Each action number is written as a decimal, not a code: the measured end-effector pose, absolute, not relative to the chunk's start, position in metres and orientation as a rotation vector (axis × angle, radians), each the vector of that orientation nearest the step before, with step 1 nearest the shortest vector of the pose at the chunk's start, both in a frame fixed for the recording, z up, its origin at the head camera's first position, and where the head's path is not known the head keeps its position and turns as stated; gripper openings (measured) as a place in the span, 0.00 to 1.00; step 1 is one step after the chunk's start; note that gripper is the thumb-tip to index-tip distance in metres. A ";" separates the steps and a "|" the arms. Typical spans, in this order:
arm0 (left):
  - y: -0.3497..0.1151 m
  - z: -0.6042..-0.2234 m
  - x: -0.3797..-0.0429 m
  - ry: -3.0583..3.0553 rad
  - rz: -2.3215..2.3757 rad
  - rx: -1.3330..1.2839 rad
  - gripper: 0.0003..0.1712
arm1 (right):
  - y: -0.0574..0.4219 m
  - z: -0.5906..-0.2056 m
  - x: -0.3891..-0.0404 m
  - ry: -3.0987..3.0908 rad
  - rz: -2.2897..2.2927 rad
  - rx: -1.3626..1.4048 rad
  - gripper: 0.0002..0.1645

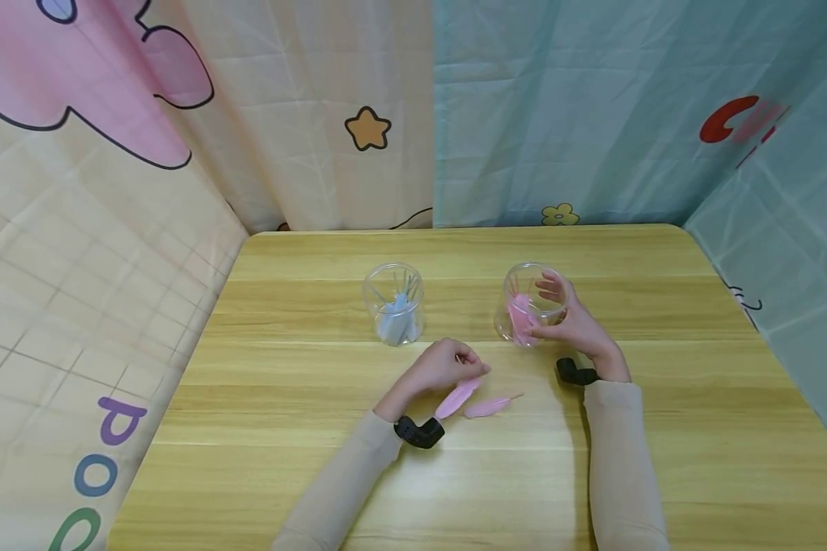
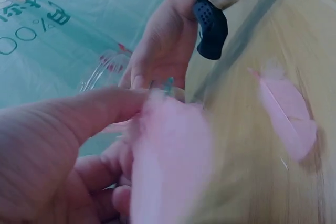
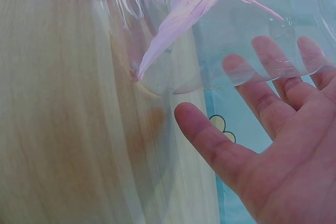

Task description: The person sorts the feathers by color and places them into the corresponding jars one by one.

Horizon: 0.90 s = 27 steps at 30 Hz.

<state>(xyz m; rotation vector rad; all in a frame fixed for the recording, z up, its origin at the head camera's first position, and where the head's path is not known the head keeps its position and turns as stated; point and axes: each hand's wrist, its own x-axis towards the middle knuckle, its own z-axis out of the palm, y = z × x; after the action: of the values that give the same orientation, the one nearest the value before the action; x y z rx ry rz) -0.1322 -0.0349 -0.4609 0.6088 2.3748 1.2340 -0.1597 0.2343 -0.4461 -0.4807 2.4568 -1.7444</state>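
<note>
In the head view my left hand (image 1: 449,363) pinches a pink feather (image 1: 458,398) by its quill end, above the table. A second pink feather (image 1: 489,407) lies on the wood just to its right. My right hand (image 1: 580,323) is at the right side of a clear glass (image 1: 501,320) with several pink feathers (image 1: 521,315) in it. In the right wrist view its thumb and fingers (image 3: 207,137) are spread and fairly straight beside the glass wall; whether they touch it I cannot tell. The held feather (image 2: 170,156) is blurred in the left wrist view.
Another clear glass (image 1: 368,300) holding several pale blue feathers (image 1: 397,323) stands to the left of the first. Patterned curtains (image 1: 303,138) hang behind and at both sides of the wooden table (image 1: 282,367). Dark wrist devices (image 1: 420,433) sit on both wrists.
</note>
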 end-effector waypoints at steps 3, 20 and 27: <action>-0.030 -0.459 -0.138 2.354 1.375 0.583 0.11 | 0.239 -0.458 -0.166 2.471 -1.737 -0.480 0.60; 0.045 -0.391 -0.196 2.162 2.425 0.453 0.14 | 0.245 -0.476 -0.174 2.469 -1.763 -0.492 0.60; 0.069 -0.383 -0.199 2.176 2.659 0.409 0.11 | 0.244 -0.475 -0.173 2.458 -1.776 -0.468 0.61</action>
<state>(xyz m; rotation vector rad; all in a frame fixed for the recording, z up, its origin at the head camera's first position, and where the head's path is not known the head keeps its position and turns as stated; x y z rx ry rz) -0.1992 0.0694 -0.3829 0.4089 2.1758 2.6591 -0.1731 0.2444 -0.4750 -0.4681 2.4582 -1.7765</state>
